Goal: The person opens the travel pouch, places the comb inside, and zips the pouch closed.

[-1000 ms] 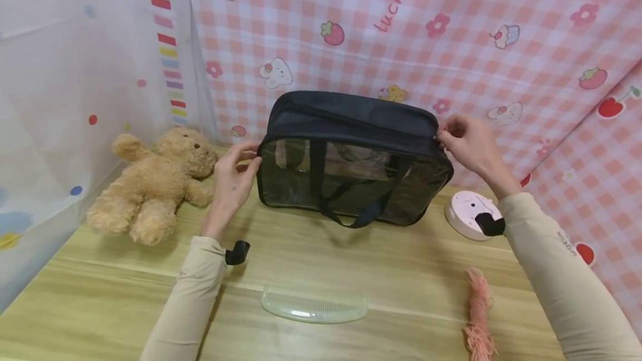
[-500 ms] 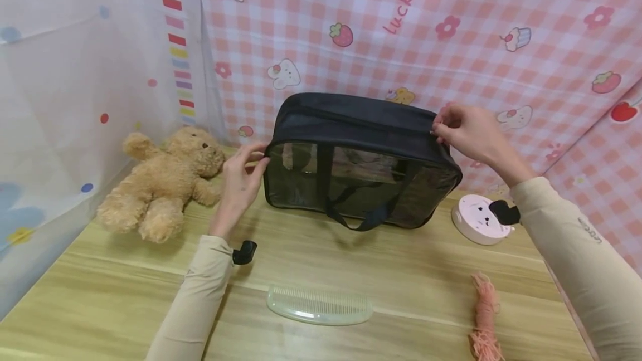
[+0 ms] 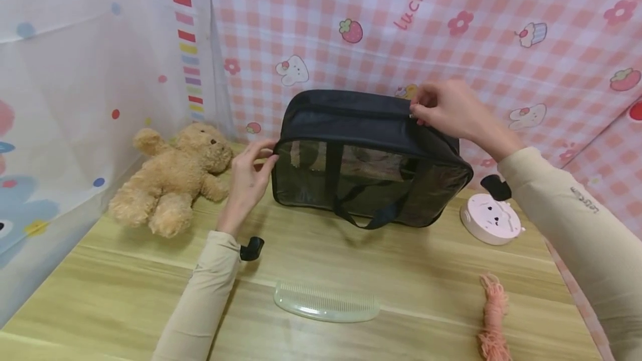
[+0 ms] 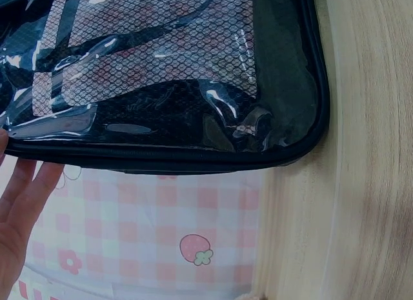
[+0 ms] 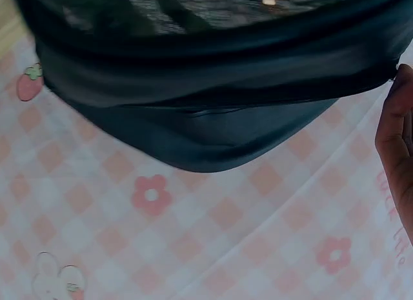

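A black bag (image 3: 371, 130) with a see-through front and black strap handles stands upright on the table. At its upper left corner my left hand (image 3: 248, 177) pinches the edge, thumb in front and fingers behind, as the left wrist view (image 4: 22, 206) shows too. My right hand (image 3: 446, 107) pinches a small metallic zipper pull (image 3: 412, 116) on the bag's top, right of the middle. In the right wrist view the bag's dark top (image 5: 213, 129) shows a slit along the zipper line, and my right fingers (image 5: 397, 113) are at the far right edge.
A tan teddy bear (image 3: 175, 177) lies left of the bag. To the right is a round pale pink case (image 3: 491, 219). A translucent green comb (image 3: 326, 302) lies in front, with a bundle of pink yarn (image 3: 494, 316) at front right. Checked cloth (image 3: 311, 15) hangs close behind.
My right hand has moved left along the bag's top with the zipper pull, from the right end. My left hand keeps its hold at the left corner. The head view has shifted slightly.
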Demonstrator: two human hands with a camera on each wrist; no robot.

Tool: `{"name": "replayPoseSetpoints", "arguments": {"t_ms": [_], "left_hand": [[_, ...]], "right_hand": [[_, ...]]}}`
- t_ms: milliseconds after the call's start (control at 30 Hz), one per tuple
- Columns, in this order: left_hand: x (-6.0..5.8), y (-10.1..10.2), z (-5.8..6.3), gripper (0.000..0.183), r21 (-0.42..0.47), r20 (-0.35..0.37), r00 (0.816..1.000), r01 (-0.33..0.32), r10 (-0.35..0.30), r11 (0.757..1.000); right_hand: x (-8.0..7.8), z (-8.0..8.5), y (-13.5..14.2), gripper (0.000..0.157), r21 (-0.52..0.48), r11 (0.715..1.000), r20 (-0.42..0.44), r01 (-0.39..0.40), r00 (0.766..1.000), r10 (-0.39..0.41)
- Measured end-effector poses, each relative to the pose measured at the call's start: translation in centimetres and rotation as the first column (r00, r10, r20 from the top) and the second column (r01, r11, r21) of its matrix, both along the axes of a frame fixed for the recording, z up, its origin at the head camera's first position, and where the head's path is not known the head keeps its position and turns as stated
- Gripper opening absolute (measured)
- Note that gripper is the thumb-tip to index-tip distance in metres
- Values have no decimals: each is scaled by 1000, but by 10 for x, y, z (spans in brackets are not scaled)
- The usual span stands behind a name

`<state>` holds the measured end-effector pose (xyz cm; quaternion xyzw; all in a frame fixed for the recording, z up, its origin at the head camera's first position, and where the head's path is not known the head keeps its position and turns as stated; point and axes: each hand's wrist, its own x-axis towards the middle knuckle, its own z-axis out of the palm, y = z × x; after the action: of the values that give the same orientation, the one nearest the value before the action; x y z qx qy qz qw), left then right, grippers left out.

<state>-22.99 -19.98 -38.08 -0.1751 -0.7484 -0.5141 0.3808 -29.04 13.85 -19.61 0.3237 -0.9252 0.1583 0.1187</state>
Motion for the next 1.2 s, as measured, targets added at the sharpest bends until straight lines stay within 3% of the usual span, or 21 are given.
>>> {"name": "replayPoseSetpoints", "arguments": {"t_ms": [267, 367, 667, 1200], "left_hand": [[23, 7, 23, 23, -4, -18, 1000, 0, 0, 1000], [26, 7, 26, 23, -9, -14, 1000, -4, 4, 1000], [1, -2, -3, 27, -4, -25, 1000, 7, -7, 1000], [0, -4, -3, 25, -7, -3, 999, 33, -33, 999]], "right_hand": [[-5, 8, -24, 11, 23, 999, -10, -31, 999, 31], [-6, 10, -31, 10, 40, 998, 6, -48, 999, 48], [-8, 13, -57, 10, 65, 993, 27, -101, 995, 100], [-12, 16, -106, 13, 134, 971, 3, -200, 980, 201]]}}
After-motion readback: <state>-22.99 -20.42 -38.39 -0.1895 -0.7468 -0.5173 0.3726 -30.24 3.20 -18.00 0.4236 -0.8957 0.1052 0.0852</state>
